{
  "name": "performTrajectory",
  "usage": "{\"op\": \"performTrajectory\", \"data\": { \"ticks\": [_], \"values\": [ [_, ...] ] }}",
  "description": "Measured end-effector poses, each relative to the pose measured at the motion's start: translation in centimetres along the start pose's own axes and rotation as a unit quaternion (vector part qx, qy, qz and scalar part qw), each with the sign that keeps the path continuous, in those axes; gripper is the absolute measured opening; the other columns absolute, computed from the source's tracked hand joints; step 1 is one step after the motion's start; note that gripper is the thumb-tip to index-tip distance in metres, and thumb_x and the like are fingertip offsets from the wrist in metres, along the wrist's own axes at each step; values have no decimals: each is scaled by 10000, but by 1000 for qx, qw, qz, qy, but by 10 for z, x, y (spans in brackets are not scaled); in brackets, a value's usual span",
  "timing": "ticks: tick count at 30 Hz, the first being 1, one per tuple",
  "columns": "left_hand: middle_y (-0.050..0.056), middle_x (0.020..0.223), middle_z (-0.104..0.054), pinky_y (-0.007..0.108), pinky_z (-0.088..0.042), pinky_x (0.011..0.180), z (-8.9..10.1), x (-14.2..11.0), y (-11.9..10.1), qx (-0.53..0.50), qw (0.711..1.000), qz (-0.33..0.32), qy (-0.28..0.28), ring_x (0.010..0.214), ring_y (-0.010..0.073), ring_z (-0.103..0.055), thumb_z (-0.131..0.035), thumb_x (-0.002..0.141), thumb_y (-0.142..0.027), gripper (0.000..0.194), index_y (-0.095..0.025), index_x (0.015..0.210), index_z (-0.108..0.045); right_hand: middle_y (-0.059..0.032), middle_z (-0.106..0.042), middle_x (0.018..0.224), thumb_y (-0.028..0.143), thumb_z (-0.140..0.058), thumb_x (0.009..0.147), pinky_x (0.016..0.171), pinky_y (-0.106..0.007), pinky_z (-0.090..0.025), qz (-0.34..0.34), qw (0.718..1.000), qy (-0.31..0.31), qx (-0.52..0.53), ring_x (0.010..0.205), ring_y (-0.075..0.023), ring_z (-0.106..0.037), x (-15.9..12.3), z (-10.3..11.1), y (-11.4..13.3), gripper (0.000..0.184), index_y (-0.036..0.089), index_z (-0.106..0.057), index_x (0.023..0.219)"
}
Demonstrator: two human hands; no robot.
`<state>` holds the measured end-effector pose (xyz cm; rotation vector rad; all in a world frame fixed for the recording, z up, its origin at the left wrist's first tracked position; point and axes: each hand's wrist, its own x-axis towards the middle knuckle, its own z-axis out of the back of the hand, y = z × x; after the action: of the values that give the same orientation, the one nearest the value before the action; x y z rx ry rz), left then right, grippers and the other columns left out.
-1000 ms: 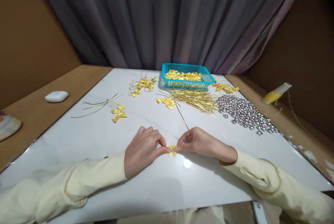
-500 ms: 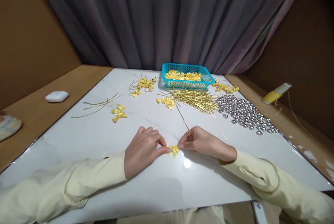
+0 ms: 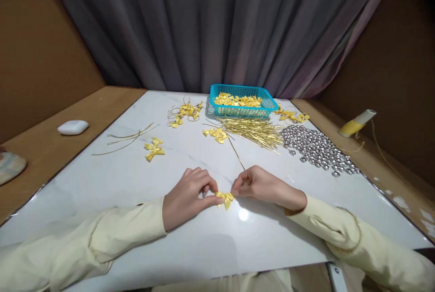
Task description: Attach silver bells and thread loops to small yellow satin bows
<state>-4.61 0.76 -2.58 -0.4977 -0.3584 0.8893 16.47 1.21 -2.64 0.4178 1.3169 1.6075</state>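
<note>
Yellow bow (image 3: pixel 225 198) lies at the middle of the worktop (image 3: pixel 268 246), nearer the near edge than the far one, roughly midway between the side edges. From my remote station I record the left hand (image 3: pixel 190 199) with its grip pinched on the bow's left side, thumb towards the near edge. The right hand (image 3: pixel 267 187) is just beside the bow's right side, thumb and forefinger drawn together; I cannot tell whether that grip grasps anything. A single gold wire (image 3: pixel 237 153) runs from the right hand towards the far edge.

By the far edge I find a blue basket (image 3: pixel 271 100) containing basket bows (image 3: pixel 238 100). In front of it lies a gold wire bundle (image 3: pixel 254 132), with silver beads (image 3: pixel 314 147) spread along the right edge. I log loose bows (image 3: pixel 154 149) and gold strands (image 3: pixel 127 136) towards the left edge. Wired bows (image 3: pixel 292 114) occupy the far right corner, right of the basket.
</note>
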Motion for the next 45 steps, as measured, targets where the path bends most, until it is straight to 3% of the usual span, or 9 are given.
{"op": "performTrajectory", "data": {
  "ticks": [5,9,15,20,27,31,35,40,45],
  "values": [
    [-10,663,-509,243,-357,618,4,5,0,-114,992,50,-9,639,127,-460,-502,815,-346,238,-168,713,-621,33,-472,487,226,-589,706,399,-164,-245,30,999,13,-37,438,-51,-348,-1,1,3,148,112,-661,766],
    [3,694,-530,244,-365,612,5,7,0,-131,989,65,-24,636,129,-457,-469,829,-325,245,-157,735,-621,76,-370,425,243,-581,735,371,-160,-214,40,998,13,-46,394,-44,-283,-2,2,5,156,136,-628,839],
    [15,703,-513,253,-386,653,5,3,-5,-71,997,-10,-12,715,153,-470,-525,790,-265,130,-163,782,-605,80,-382,430,254,-553,760,366,-158,-216,44,998,19,-41,390,-47,-280,-3,4,4,150,156,-599,864],
    [44,808,-516,304,-388,744,2,0,-6,-5,994,-107,-4,803,186,-450,-577,735,-210,144,-167,872,-576,90,-396,454,302,-682,639,399,-152,-252,54,994,16,-90,427,-52,-328,-4,0,2,287,178,-570,872],
    [51,830,-506,312,-382,742,-1,-3,-3,10,990,-137,-23,807,187,-440,-522,782,-179,107,-176,879,-567,64,-462,516,297,-635,678,431,-157,-277,47,993,16,-105,467,-59,-363,-7,-6,7,188,173,-561,799],
    [30,810,-505,282,-391,706,-1,-4,-5,-14,993,-112,-45,774,163,-453,-528,782,-173,147,-170,928,-506,70,-423,500,291,-572,740,423,-160,-256,58,994,13,-95,461,-58,-331,-6,-7,8,137,169,-548,798],
    [-23,704,-468,228,-381,578,1,-5,-6,-47,995,-46,-71,597,108,-419,-537,770,-217,121,-177,849,-454,77,-403,481,289,-501,797,418,-162,-235,85,991,9,-102,444,-57,-297,-6,-8,7,117,174,-523,797],
    [-41,618,-463,218,-366,549,3,-3,-7,-62,997,-6,-54,550,97,-416,-488,787,-250,89,-181,737,-463,70,-408,484,266,-463,819,425,-168,-233,102,986,-4,-133,438,-60,-305,-7,-9,6,120,170,-532,807],
    [-11,707,-497,246,-392,620,4,0,-8,-36,999,-11,-24,648,128,-475,-510,753,-247,78,-178,788,-504,70,-407,471,271,-451,829,430,-173,-230,116,979,-19,-167,433,-68,-318,-7,-9,7,126,179,-537,835]
  ]
}}
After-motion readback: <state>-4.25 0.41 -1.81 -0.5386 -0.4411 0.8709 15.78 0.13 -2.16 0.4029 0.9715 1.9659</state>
